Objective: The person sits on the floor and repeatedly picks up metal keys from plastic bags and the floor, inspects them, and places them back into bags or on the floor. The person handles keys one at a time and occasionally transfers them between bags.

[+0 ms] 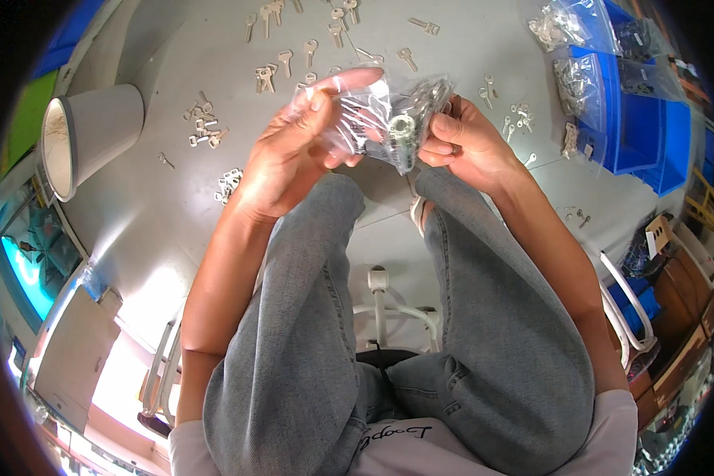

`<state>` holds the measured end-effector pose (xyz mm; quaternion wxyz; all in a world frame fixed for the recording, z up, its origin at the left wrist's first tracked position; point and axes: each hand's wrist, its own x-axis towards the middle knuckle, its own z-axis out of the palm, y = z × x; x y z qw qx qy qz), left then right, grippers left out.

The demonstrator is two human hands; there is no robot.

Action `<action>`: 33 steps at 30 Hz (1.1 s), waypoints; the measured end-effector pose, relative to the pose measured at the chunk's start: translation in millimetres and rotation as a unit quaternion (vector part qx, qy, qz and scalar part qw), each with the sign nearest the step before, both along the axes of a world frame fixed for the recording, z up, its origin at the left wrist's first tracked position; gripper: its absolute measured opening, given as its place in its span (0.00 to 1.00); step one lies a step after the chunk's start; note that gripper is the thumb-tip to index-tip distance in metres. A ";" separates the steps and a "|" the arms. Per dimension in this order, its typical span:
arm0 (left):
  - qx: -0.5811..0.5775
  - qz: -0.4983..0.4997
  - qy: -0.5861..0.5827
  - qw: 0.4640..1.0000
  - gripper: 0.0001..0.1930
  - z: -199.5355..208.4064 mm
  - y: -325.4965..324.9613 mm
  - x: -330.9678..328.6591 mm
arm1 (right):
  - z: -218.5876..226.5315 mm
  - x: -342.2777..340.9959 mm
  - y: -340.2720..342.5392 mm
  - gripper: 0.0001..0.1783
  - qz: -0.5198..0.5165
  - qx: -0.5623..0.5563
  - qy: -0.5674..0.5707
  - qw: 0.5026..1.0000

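Over my raised knees, both hands hold a clear plastic bag (355, 119). Small metal pieces fill its right side, and one silvery key-like head shows through the film. My left hand (282, 155) is closed on the bag's left part, thumb on top and forefinger stretched along the upper edge. At the other end, my right hand (474, 147) pinches the bag beside the metal pieces. Beyond the bag, loose keys (266, 78) lie scattered on the grey surface (214, 55). A pile of keys (228, 186) sits near my left wrist, and another group of keys (520, 117) lies right of my right hand.
At the left stands a white bucket (107, 127). Blue bins (639, 131) line the right side, with clear bags of metal pieces (579, 83) against them. A single key (425, 27) lies at the far side. White chair legs (378, 305) show between my knees.
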<state>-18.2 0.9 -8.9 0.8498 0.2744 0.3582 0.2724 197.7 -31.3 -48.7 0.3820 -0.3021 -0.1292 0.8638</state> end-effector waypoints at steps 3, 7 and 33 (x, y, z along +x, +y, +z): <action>0.021 0.013 0.052 0.998 0.26 10.2 2.0 -1.0 | 9.2 1.0 -4.9 0.11 -0.019 -0.026 -0.046 0.998; 0.023 0.012 0.026 0.999 0.18 7.1 -0.9 -5.6 | 26.3 1.1 -12.3 0.12 -0.075 -0.067 -0.126 0.987; 0.241 -0.022 0.251 0.937 0.11 23.4 -6.0 28.0 | 61.7 -17.4 -7.8 0.15 -0.135 -0.010 -0.290 0.947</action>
